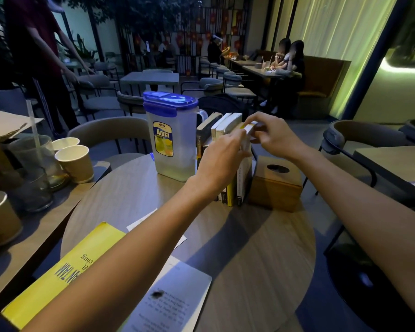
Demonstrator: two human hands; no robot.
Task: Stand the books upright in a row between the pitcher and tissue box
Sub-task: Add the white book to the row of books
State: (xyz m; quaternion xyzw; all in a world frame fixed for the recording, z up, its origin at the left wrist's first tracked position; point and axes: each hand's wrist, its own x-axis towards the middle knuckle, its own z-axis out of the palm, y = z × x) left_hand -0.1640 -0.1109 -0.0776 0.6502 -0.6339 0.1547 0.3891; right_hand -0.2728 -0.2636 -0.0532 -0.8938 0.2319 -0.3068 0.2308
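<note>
I've got both hands on the last book [246,149]: left hand [219,161] steadying, right hand [271,135] pinching its top (row wedged between pitcher [171,140] and tissue box [277,185]).

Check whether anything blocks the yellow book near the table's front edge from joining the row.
Partly: the row of books already fills the gap between pitcher and tissue box. Both hands are on it. The yellow book lies under the left forearm.
</note>
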